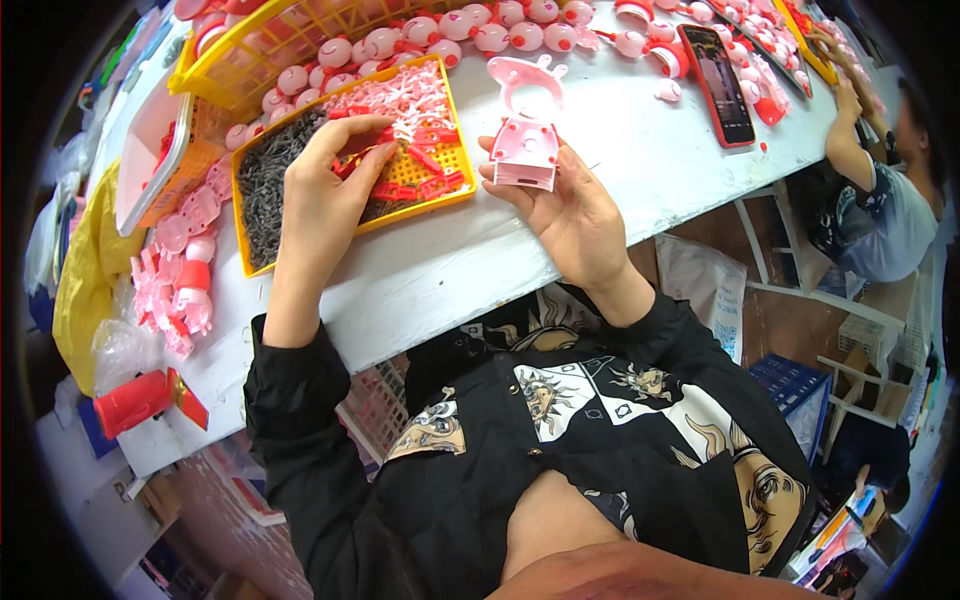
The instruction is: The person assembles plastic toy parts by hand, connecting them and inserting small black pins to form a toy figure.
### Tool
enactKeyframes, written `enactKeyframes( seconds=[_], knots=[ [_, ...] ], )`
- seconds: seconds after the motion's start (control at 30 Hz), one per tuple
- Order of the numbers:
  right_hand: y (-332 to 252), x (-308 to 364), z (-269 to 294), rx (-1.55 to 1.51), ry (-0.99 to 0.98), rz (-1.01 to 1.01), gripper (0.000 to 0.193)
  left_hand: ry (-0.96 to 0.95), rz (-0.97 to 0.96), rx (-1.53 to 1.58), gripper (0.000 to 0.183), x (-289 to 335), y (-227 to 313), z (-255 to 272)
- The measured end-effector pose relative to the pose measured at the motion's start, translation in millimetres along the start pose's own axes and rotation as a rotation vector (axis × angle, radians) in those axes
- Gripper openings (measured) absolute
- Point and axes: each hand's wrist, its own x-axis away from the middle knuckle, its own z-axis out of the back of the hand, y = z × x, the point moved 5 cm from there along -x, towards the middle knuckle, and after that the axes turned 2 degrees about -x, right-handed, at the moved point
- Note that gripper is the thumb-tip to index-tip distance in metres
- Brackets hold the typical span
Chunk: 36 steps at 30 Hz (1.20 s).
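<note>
My left hand (330,195) reaches over a yellow tray (350,236). Its fingertips come together near some small red plastic parts (425,160); what lies between them is too small to make out. The same tray holds dark grey small pieces (275,180) on its left and pale pink small pieces (415,95) at its far side. Palm up, my right hand (580,215) grips a pink plastic toy body (526,150) by its lower part. A rounded pink frame with small ears (527,85) rises from the top of that body.
Behind the tray are a yellow basket (225,75) and a row of pink-and-white ball-shaped parts (440,30). A red-cased phone (718,90) lies at the right. Pink parts (175,295) and a red box (133,403) sit at the left. Another person (880,220) works at the right.
</note>
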Motion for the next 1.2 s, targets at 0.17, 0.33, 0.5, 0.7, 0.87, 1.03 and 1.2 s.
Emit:
enactKeyframes(
  seconds=[0.17,0.33,0.5,0.7,0.87,1.03,1.2],
  knots=[
    [-1,3,-1,-0.043,-0.013,0.002,0.047,-0.074,0.088,0.072,0.022,-1,-12,-4],
    [2,8,-1,0.003,0.002,0.038,0.051,-0.076,0.172,0.205,0.020,0,-9,2],
    [-4,16,-7,0.030,-0.025,-0.002,0.050,-0.080,0.194,0.396,0.019,-7,-14,8],
    [4,24,-21,-0.044,-0.066,-0.082,0.051,-0.139,0.211,0.523,0.025,5,19,7],
    [7,29,-20,-0.088,-0.081,-0.135,0.051,-0.236,0.130,0.486,0.019,17,67,-2],
    [0,31,-22,-0.044,-0.080,-0.101,0.054,-0.344,0.144,0.400,0.020,14,101,-17],
    [-5,28,-23,-0.120,-0.064,-0.096,0.048,-0.386,0.092,0.459,0.029,7,84,-18]
  ],
)
